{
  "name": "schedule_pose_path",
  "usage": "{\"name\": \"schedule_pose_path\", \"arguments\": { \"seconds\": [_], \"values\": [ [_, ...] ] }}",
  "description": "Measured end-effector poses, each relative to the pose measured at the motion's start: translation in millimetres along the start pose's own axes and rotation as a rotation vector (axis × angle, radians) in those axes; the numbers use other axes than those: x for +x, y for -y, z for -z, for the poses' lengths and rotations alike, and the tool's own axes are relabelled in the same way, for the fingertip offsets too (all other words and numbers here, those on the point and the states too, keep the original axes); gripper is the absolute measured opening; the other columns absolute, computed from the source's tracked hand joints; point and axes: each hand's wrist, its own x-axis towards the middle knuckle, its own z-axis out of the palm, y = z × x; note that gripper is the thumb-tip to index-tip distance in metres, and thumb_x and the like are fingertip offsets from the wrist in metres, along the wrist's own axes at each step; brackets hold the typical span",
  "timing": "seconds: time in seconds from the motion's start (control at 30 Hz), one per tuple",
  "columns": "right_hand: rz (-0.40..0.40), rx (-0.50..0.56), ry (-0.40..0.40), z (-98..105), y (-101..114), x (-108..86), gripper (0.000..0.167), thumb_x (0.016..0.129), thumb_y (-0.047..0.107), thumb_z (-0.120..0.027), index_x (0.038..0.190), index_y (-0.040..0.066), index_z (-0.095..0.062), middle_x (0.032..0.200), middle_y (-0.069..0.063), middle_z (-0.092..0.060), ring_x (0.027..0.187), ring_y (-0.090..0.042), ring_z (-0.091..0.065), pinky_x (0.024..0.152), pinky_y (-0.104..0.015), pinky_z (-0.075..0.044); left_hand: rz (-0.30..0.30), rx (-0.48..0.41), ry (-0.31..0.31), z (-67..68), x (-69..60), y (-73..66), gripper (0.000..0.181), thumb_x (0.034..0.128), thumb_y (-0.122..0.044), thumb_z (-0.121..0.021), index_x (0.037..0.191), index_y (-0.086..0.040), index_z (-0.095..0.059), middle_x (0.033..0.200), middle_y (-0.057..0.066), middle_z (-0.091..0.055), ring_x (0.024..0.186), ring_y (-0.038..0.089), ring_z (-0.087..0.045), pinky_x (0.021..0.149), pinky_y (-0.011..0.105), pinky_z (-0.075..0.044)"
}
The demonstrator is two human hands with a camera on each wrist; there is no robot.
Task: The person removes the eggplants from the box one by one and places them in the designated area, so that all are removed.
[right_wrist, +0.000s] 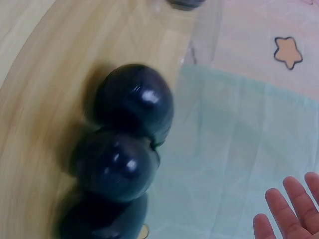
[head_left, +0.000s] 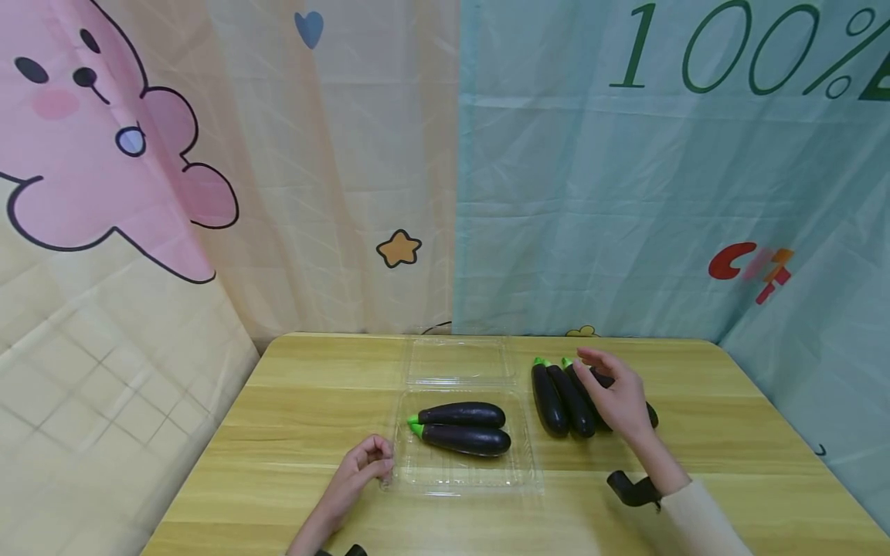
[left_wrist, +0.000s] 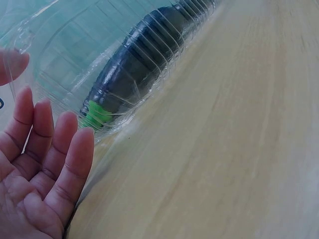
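Row from right hand: the row of eggplants (head_left: 570,398) is lying under and just left of the right hand (head_left: 621,394); contact, if any, is staying hidden in the head view
Row's long axis: running between the table's far and near edges; green stems are pointing at the far edge, blunt ends are facing the near edge; at least four are lying side by side, the rightmost slanting toward the right edge and partly hiding behind the hand
Nearer hand: the right; the left hand (head_left: 351,479) is resting well apart, beside the box's left edge
Right fingers: reaching out loosely, grasping nothing that shows
Left fingers: pinching the box's rim near its near left corner, thumb on one side, fingertips on the other
Box: the clear box (head_left: 473,480) is sitting left of the row; its lid (head_left: 457,361) is lying folded back toward the table's far edge
Pair: two eggplants (head_left: 466,440) are lying crosswise inside, touching, stems facing the box's left edge
Surface: a pale wood-grain table (head_left: 278,432) is carrying everything, its far corners rounding off
Room: a cream curtain (head_left: 348,154) is hanging behind the left half, a teal curtain (head_left: 591,193) behind the right
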Motion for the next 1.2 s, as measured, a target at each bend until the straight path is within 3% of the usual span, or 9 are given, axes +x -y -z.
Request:
{"name": "schedule_pose_path", "arguments": {
  "seconds": [0.5,0.63,0.83,1.2],
  "values": [
    [0.053,0.024,0.104,-8,28,-0.6,0.027,0.089,0.016,-0.067,0.115,0.008,-0.065,0.110,-0.004,-0.066,0.099,-0.017,-0.059,0.084,-0.027,-0.043,-0.013,-0.011,0.004,0.2,1.1,1.0,0.024,0.0910,-0.002,-0.053,0.099,0.017,-0.042,0.088,0.004,-0.051,0.076,0.009,-0.051,0.069,0.023,-0.047],
    [0.050,0.004,0.175,-10,35,-1.3,0.030,0.090,0.022,-0.066,0.117,0.009,-0.064,0.111,-0.005,-0.065,0.101,-0.019,-0.059,0.084,-0.030,-0.045,-0.003,-0.010,-0.004,0.2,0.6,1.1,0.024,0.0906,-0.001,-0.053,0.100,0.017,-0.042,0.087,0.004,-0.051,0.076,0.009,-0.051,0.069,0.023,-0.047],
    [0.074,0.029,0.289,-16,43,-3.9,0.032,0.090,0.022,-0.066,0.119,0.010,-0.063,0.112,-0.004,-0.065,0.103,-0.018,-0.060,0.086,-0.045,-0.046,0.005,-0.001,-0.008,-0.2,0.2,0.7,0.024,0.0904,-0.002,-0.054,0.100,0.017,-0.042,0.088,0.004,-0.051,0.076,0.010,-0.051,0.069,0.023,-0.047],
    [0.115,0.009,0.435,-27,54,-3.3,0.035,0.090,0.029,-0.066,0.119,0.011,-0.064,0.116,0.001,-0.064,0.110,-0.019,-0.057,0.091,-0.045,-0.045,-0.010,-0.005,0.003,-0.3,-0.2,0.1,0.024,0.0911,-0.002,-0.053,0.100,0.017,-0.042,0.088,0.005,-0.051,0.075,0.010,-0.051,0.069,0.023,-0.047]
  ]
}}
